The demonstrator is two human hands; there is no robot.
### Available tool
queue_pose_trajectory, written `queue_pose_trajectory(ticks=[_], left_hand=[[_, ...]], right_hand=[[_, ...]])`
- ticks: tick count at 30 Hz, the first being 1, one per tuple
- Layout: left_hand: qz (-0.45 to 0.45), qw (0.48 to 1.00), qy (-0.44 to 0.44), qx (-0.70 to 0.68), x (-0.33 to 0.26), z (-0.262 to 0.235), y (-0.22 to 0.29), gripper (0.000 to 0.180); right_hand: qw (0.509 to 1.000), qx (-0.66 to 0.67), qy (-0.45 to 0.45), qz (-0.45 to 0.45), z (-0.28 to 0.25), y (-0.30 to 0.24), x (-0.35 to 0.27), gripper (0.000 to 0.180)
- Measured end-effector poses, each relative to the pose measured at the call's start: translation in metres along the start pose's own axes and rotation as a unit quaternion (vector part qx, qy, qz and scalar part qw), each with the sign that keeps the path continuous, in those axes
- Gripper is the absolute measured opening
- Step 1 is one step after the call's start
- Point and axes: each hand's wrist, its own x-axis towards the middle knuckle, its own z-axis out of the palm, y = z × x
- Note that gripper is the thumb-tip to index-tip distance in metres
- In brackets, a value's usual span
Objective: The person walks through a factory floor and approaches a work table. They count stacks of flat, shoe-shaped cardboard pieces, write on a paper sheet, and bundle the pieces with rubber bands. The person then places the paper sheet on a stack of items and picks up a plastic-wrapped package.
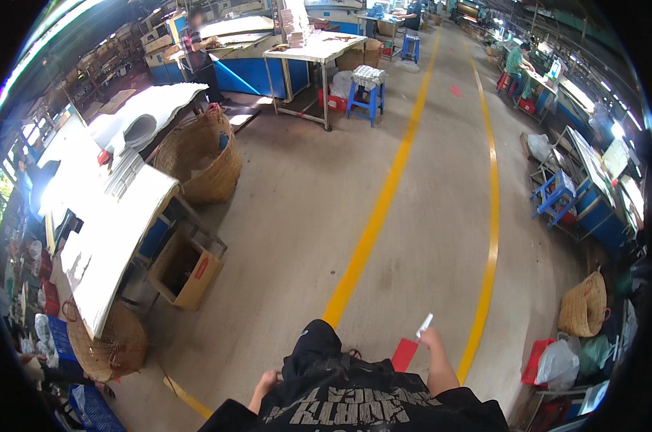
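Note:
On the right, my right hand (432,337) is closed around a small, slim white object (425,325) that points up and forward; its exact kind does not show. Just left of that hand is a flat red rectangle (404,355); I cannot tell whether it lies on the floor or is held. My left hand (270,378) hangs low beside my dark-clothed leg, its fingers curled in, with no object visible in it. Below me a shoe tip shows between leg and red rectangle.
Yellow lines (383,209) run along the grey floor (290,216). Left stand a white-topped table (124,223), a wicker basket (203,162) and a cardboard box (189,277). A blue stool (369,97) stands ahead; another basket (584,306) sits right. People work at far tables.

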Motion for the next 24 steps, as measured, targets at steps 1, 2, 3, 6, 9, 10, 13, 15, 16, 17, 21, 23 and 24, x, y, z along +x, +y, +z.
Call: queue_pose_trajectory(ticks=[1,2,3,6,9,10,13,15,16,17,21,23,24], left_hand=[[-0.036,0.997,0.003,-0.064,0.008,-0.001,0.001,0.035],[-0.138,0.975,-0.026,-0.175,0.020,-0.009,0.003,0.035],[-0.216,0.944,-0.046,-0.244,0.032,-0.018,0.006,0.035],[-0.285,0.907,-0.060,-0.304,0.093,-0.066,0.023,0.035],[-0.262,0.904,-0.036,-0.336,0.193,-0.153,0.053,0.036],[-0.236,0.907,-0.019,-0.348,0.233,-0.192,0.068,0.036],[-0.248,0.930,0.000,-0.270,0.363,-0.332,0.119,0.042],[-0.228,0.887,0.020,-0.400,0.432,-0.426,0.159,0.050],[-0.200,0.897,0.051,-0.391,0.469,-0.472,0.180,0.048],[-0.164,0.906,0.085,-0.381,0.501,-0.510,0.200,0.046],[-0.106,0.926,0.124,-0.339,0.620,-0.623,0.267,0.046],[-0.115,0.931,0.119,-0.326,0.665,-0.649,0.288,0.046],[-0.147,0.918,0.103,-0.353,0.685,-0.654,0.298,0.046]], right_hand=[[0.998,0.022,0.016,-0.048,-0.014,-0.044,0.032,0.035],[0.996,0.041,0.020,-0.072,-0.028,-0.087,0.059,0.035],[0.994,0.059,0.022,-0.095,-0.039,-0.129,0.083,0.035],[0.996,0.053,-0.042,-0.061,-0.061,-0.226,0.131,0.036],[0.996,0.060,-0.062,-0.013,-0.073,-0.291,0.161,0.038],[0.994,0.081,-0.069,0.011,-0.077,-0.311,0.171,0.038],[0.985,0.102,-0.114,0.084,-0.086,-0.355,0.202,0.039],[0.984,0.093,-0.121,0.096,-0.093,-0.379,0.227,0.038],[0.986,0.083,-0.111,0.087,-0.095,-0.388,0.239,0.035],[0.988,0.074,-0.106,0.086,-0.099,-0.398,0.256,0.033],[0.989,0.032,-0.119,0.079,-0.126,-0.443,0.339,0.038],[0.987,0.046,-0.123,0.097,-0.148,-0.468,0.387,0.048],[0.985,0.050,-0.129,0.107,-0.160,-0.482,0.413,0.054]])
